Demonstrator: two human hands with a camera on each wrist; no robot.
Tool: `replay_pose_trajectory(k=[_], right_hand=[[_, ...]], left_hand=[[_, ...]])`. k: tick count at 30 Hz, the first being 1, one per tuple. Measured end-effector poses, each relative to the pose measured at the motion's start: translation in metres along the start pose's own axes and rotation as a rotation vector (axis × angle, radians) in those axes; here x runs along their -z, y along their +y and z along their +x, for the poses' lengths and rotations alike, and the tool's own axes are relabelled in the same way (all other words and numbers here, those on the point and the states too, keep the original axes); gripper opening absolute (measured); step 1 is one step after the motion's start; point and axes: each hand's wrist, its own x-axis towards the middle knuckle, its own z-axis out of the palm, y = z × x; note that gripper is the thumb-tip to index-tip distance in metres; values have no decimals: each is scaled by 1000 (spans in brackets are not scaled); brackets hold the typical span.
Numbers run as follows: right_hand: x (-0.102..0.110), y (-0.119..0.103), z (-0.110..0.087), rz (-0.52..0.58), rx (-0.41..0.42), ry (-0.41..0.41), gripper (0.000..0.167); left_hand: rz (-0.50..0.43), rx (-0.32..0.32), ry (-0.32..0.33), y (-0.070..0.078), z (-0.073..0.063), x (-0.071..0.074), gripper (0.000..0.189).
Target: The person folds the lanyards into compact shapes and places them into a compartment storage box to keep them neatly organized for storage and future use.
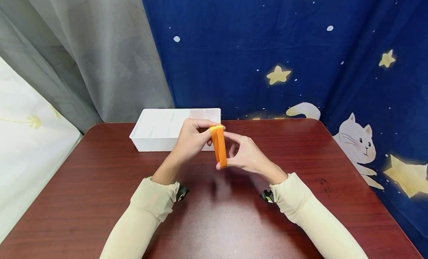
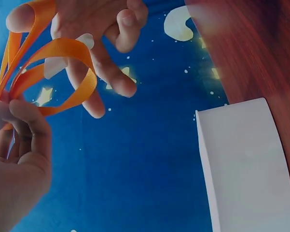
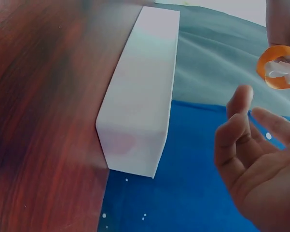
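A looped orange ribbon (image 1: 219, 147) stands on edge between the two hands, above the table. My left hand (image 1: 191, 138) pinches its gathered part between thumb and fingers; in the left wrist view the ribbon (image 2: 70, 48) fans out from that pinch in several loops. My right hand (image 1: 247, 153) spans the ribbon, index finger at the top end and thumb hooked by the bottom end. Its other fingers (image 3: 234, 140) are bent and off the ribbon in the right wrist view. Inside one loop shows a small whitish piece (image 3: 280, 70), of unclear kind.
Behind the left hand, a white divided box (image 1: 155, 143) stands at the back of the dark red wooden table (image 1: 214, 229). Grey curtain (image 1: 117, 54) and blue star-patterned curtain (image 1: 234, 65) hang behind the table's far edge. White cloth (image 1: 26, 158) hangs along the left.
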Motion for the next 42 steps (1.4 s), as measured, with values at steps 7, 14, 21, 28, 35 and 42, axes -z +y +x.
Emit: replay_pose_trajectory(k=[7, 14, 21, 28, 35, 42], right_hand=[[-5, 2, 2, 113, 0, -15, 65], [-10, 3, 4, 164, 2, 7, 53], [-17, 2, 7, 223, 26, 39, 44], [-22, 2, 10, 269, 26, 51, 36], [-23, 4, 12, 323, 66, 39, 31], [-24, 1, 11, 349, 51, 9, 25]], left_hand=[[-3, -5, -6, 0, -1, 0, 11], [-6, 3, 8, -1, -1, -1, 12], [-13, -8, 8, -2, -1, -2, 13], [-4, -7, 29, -2, 0, 0, 12], [3, 0, 32, 1, 0, 2, 13], [-8, -5, 11, 1, 1, 5, 14]])
